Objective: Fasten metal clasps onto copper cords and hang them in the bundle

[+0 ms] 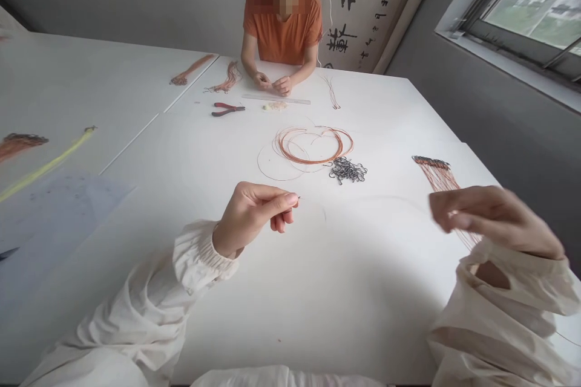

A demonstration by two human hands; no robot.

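Observation:
My left hand (263,208) is closed in a pinch above the middle of the white table. The dark tip of a small metal piece (299,198) pokes out past its thumb; the rest is hidden by the fingers. My right hand (494,217), smeared by motion, is raised at the right with its fingers pinched. A faint thin line (390,196) stretches leftward from it, fading out before my left hand. Beyond my hands lie a coil of copper-coloured line (308,160) and a pile of dark metal hooks (348,170).
A bundle of finished lines (436,170) lies partly behind my right hand. Across the table (318,290) sits a person in an orange shirt (284,36), near pliers (228,109) and a clear ruler (276,99). A yellow strip (49,163) and plastic sheet (68,211) are at left.

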